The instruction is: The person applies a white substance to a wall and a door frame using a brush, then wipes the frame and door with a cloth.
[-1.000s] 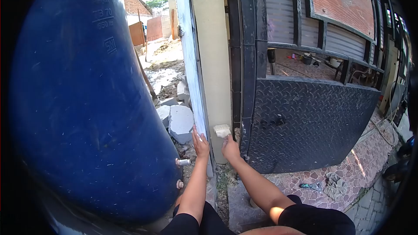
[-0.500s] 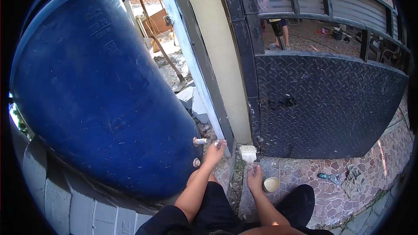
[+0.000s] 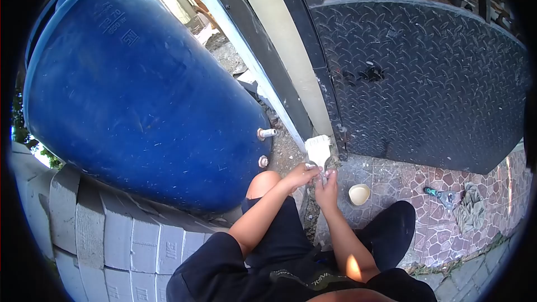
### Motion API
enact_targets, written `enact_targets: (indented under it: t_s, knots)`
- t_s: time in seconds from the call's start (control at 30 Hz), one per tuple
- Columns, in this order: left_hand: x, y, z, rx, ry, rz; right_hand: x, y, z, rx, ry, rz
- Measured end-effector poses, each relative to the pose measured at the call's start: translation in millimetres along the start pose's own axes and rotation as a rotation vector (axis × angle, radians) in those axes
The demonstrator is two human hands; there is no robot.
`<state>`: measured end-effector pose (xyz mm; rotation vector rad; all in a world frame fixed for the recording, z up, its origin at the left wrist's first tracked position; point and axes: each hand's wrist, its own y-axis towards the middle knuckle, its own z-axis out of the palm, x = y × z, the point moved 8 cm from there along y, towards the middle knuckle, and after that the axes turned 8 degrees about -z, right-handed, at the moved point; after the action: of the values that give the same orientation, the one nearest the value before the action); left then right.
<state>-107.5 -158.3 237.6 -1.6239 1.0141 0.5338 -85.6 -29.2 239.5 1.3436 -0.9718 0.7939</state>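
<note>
Right of the tank (image 3: 151, 95), level with the lower part of its side, the brush (image 3: 318, 150) points its white bristles toward the foot of the post (image 3: 262, 50); whether they touch it is hard to tell. The right hand (image 3: 328, 191) is closed round the handle, and the left hand (image 3: 301, 175) meets it there, fingertips at the neck, though I cannot tell if they pinch or merely touch.

The step in hand looks like steadying or adjusting the brush rather than stroking with it. A next stroke would call for the left hand to let go, the right to keep a firm hold, and the bristles to stay off the gritty ground. A fresh load would mean a turn away from the tank to the cup (image 3: 359, 201) (a scraper (image 3: 447, 200) and a cloth (image 3: 471, 210) lie farther right of the tank).
</note>
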Motion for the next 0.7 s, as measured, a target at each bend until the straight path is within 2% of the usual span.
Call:
enact_targets:
  t_s: [0.07, 0.13, 0.2, 0.33, 0.43, 0.5, 0.67, 0.7]
  knots:
    - [-4, -8, -1, 0.036, -0.120, -0.015, 6, 0, 3, 0.030, 0.003, 0.004]
    - [1, -14, -3, 0.038, -0.237, -0.123, 7, -3, 4, 0.044, 0.008, -0.009]
    - [3, -20, -6, -0.042, -0.396, -0.166, -5, -8, 15, 0.072, 0.169, 0.031]
    - [34, 2, -12, 0.065, -0.616, -0.244, 18, -8, 17, 0.124, 0.253, -0.003]
    - [39, -8, 2, 0.058, -0.638, -0.308, 13, -14, 14, 0.077, 0.158, -0.018]
    - [35, -13, 4, 0.036, -0.518, -0.256, 1, -17, 7, -0.096, 0.145, 0.028]
    - [21, -23, 0, 0.014, -0.397, -0.156, 8, -18, 8, -0.189, 0.235, 0.032]
    - [13, -24, -3, -0.009, -0.359, -0.104, 1, -17, 15, -0.151, 0.402, 0.165]
